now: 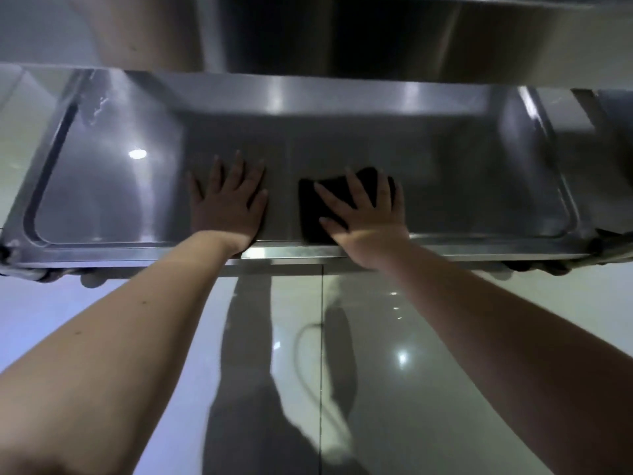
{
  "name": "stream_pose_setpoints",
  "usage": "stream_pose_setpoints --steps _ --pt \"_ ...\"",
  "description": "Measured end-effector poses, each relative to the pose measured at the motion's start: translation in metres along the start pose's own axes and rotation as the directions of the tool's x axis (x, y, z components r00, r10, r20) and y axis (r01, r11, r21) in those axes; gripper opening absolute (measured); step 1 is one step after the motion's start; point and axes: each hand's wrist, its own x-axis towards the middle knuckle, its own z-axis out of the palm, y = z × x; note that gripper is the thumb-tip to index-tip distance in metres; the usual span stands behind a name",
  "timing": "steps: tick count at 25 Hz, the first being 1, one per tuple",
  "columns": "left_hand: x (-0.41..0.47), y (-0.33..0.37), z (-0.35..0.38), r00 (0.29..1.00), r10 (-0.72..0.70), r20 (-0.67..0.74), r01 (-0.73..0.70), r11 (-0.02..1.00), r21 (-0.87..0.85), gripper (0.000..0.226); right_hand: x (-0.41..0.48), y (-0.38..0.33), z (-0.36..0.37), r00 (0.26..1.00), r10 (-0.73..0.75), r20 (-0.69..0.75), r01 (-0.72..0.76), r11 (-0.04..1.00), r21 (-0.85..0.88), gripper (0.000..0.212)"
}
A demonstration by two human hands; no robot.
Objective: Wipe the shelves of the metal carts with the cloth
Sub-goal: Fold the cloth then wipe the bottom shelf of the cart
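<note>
Head view, looking down. A shallow stainless-steel cart shelf point(102, 186) spans the middle of the frame. It is a brushed, pressed tray with a raised rim and rounded corners, and its surface mirrors a round ceiling light point(137, 153) at centre left. Whitish streaks point(97, 108) mark the shelf wall at upper left.

The left hand point(227, 200) lies palm-down on bare metal at frame centre, fingers straight and spread. Just to its right and not touching it, the right hand point(363, 214) is flat with fingers splayed, pressing a black cloth point(310, 207). The cloth is soft, matte and roughly rectangular. It sits on the shelf floor against the front rim, showing on the thumb side and beyond the fingertips.

A second steel shelf point(376, 36) overhangs at the top of the frame. Dark fittings point(44, 274) under the front corners may be casters; they are too blurred to tell. Below is a glossy, pale tiled floor point(428, 371), carrying reflections and a thin grout line.
</note>
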Motion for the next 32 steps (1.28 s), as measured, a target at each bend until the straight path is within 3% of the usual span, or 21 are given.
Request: stream_pose_setpoints --steps 7,14,17,19,22,23,25,28,30,32 --pt "0.004 0.002 -0.001 1.0 -0.008 0.006 0.008 0.999 -0.054 0.055 0.135 -0.002 -0.034 0.973 0.228 0.04 -0.231 0.963 0.137 0.057" --pt "0.004 0.003 -0.004 1.0 -0.014 0.019 0.015 0.997 -0.076 0.054 -0.008 -0.004 0.011 0.999 0.018 -0.051 -0.019 1.0 -0.019 0.062" --pt "0.004 0.003 -0.004 1.0 -0.017 0.011 0.018 0.996 -0.09 0.054 -0.024 0.073 0.005 0.967 0.238 -0.089 -0.239 0.971 0.002 0.065" --pt "0.003 0.004 -0.002 1.0 -0.021 0.001 0.021 0.996 -0.084 0.054 -0.036 0.117 -0.001 0.892 0.446 -0.072 -0.445 0.895 0.027 0.067" --pt "0.005 0.006 0.0 1.0 -0.018 -0.013 0.017 0.997 -0.069 0.053 -0.034 0.079 0.002 0.815 0.577 -0.058 -0.578 0.816 -0.002 0.06" --pt "0.005 0.006 0.0 1.0 -0.019 -0.014 0.018 0.998 -0.068 0.053 -0.028 0.045 0.005 0.848 0.528 -0.043 -0.528 0.849 -0.007 0.059" --pt "0.004 0.004 0.0 1.0 -0.013 -0.021 0.012 0.998 -0.069 0.053 -0.019 -0.032 0.01 0.954 0.295 -0.044 -0.296 0.955 -0.004 0.059" --pt "0.004 0.002 -0.002 1.0 -0.004 -0.01 0.003 0.995 -0.095 0.052 -0.021 -0.073 0.011 0.998 0.062 -0.025 -0.062 0.998 0.009 0.058" --pt "0.004 0.002 -0.003 1.0 -0.012 -0.002 0.012 0.996 -0.084 0.052 -0.022 -0.025 0.009 0.992 0.097 -0.078 -0.096 0.995 0.008 0.06" --pt "0.005 0.003 -0.003 1.0 -0.014 0.008 0.015 0.997 -0.078 0.052 -0.031 0.046 0.007 0.958 0.252 -0.141 -0.255 0.967 -0.008 0.063"
